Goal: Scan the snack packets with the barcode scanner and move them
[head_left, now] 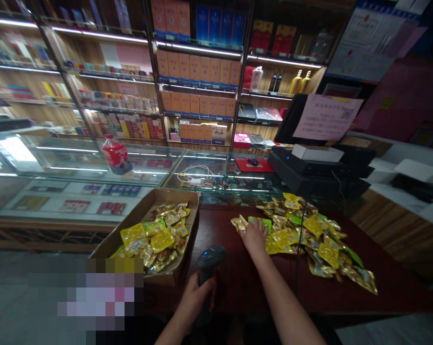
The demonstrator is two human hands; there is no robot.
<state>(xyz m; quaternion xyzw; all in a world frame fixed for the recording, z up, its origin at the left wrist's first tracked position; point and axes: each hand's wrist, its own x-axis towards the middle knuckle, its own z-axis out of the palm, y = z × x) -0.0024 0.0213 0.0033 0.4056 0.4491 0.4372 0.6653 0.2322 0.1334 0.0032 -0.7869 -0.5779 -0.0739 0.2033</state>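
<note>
At far left, well beyond the handheld scanner [211, 259], we are seeing a red jug [116, 154] standing on a glass display case [148, 176]. Nearer, just left of the scanner, a shallow cardboard box [170, 195] is containing a heap of gold, yellow and green packets [161, 237]. At the scanner itself we are finding the left grip [198, 289]; its fingers are wrapping around the handle, holding the device head uppermost. Right of the scanner, the right grip [255, 235] is lying palm down over a green packet [268, 224] on the tabletop [218, 227], with a gold packet [239, 222] lying on the side toward the scanner. Whether this grip is pinching anything, we are unable to tell. Farther right of the scanner, a loose pile of packets [314, 225] is spreading across the tabletop; beyond it, a monitor [290, 117] is bearing a printed sheet [326, 116].
</note>
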